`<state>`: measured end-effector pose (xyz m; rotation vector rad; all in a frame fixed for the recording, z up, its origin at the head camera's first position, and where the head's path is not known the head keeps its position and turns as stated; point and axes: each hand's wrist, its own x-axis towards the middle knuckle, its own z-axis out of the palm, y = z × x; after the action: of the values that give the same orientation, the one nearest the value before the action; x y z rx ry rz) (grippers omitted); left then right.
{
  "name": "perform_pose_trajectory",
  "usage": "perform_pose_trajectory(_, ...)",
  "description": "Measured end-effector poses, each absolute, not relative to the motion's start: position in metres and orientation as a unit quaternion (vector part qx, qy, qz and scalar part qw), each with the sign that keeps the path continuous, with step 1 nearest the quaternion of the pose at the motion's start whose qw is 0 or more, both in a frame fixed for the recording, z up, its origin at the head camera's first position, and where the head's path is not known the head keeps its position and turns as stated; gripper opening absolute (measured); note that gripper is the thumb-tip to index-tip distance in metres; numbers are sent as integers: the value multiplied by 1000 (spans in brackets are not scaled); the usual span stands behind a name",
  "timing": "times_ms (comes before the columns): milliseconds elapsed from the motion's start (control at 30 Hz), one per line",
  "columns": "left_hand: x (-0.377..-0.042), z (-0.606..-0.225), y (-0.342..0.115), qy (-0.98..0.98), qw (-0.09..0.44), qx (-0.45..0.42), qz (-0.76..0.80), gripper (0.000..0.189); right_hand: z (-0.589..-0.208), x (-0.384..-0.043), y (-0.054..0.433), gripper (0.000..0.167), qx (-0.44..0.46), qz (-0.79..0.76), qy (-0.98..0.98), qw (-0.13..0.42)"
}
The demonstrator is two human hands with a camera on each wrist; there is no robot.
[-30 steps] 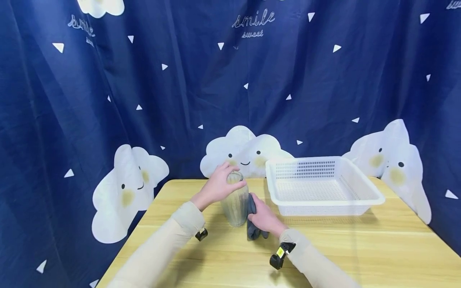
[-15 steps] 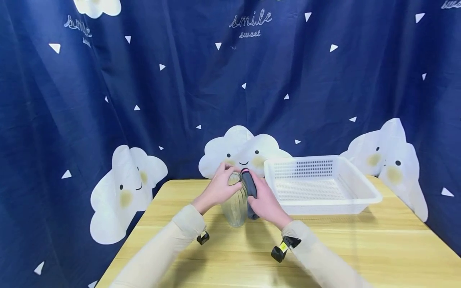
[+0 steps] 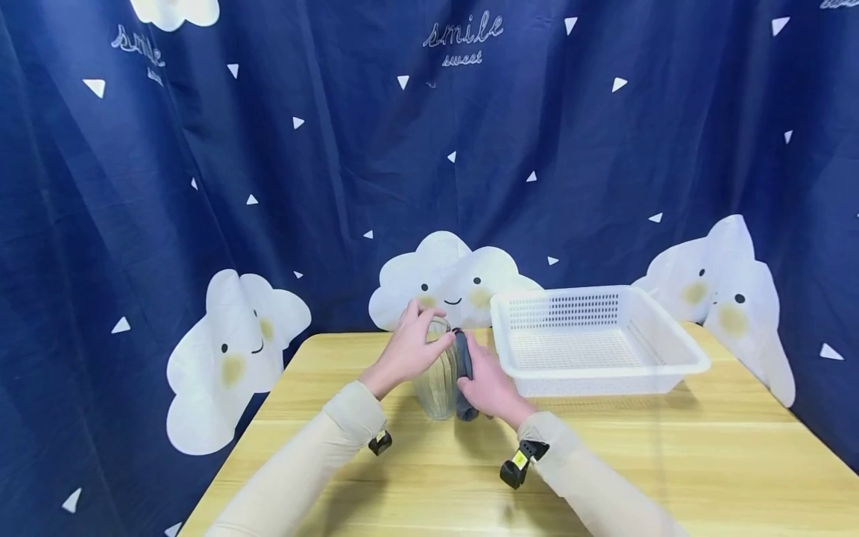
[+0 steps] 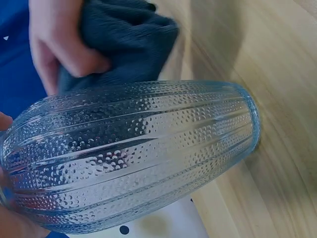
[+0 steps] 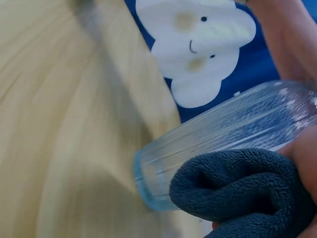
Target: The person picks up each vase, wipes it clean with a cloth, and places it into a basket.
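Observation:
A clear ribbed glass vase [image 3: 436, 388] with a dimpled surface stands on the wooden table. My left hand [image 3: 408, 350] holds it around the rim, with fingers and thumb at the top. In my right hand [image 3: 490, 384] is a folded dark grey towel [image 3: 464, 403], held along the vase's right side. The left wrist view shows the towel [image 4: 129, 44] beside the glass wall [image 4: 138, 148]. From the right wrist, the towel's thick rolled folds [image 5: 237, 183] cover part of the vase [image 5: 198, 134]; its base meets the tabletop.
A white perforated plastic basket [image 3: 597, 380] sits on the table [image 3: 731, 447] to the right of my right hand. Behind the table's far edge hangs a dark blue curtain [image 3: 349, 149] with white clouds and triangles.
My right hand and the towel rose along the vase's right side to near the rim, then came down slightly. The left hand and the vase have stayed about where they were.

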<state>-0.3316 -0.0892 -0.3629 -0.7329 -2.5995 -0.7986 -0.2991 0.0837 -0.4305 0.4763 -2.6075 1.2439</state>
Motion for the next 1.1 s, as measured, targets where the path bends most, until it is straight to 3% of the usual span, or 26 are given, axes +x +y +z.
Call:
perform_pose_trajectory(300,-337,-365,-92,-913,142,-225,-310,76,-465,-299,84,85,167,389,-906,23)
perform_pose_trajectory(467,-335,-362,-92,-916,137,-220,-306,76,-457,-300,89,81,157,409,-899,10)
perform_pose_trajectory(733,-326,-352,-93,-920,129,-213,-302,72,-422,-293,94,82,148,419,-892,81)
perform_pose_trajectory(933,-320,-345,-89,-923,95,-220,-300,67,-391,-285,95,87,154,399,-891,154)
perform_pose_trajectory(1100,-318,-346,-84,-921,89,-224,-307,61,-392,-287,92,88,159,380,-898,155)
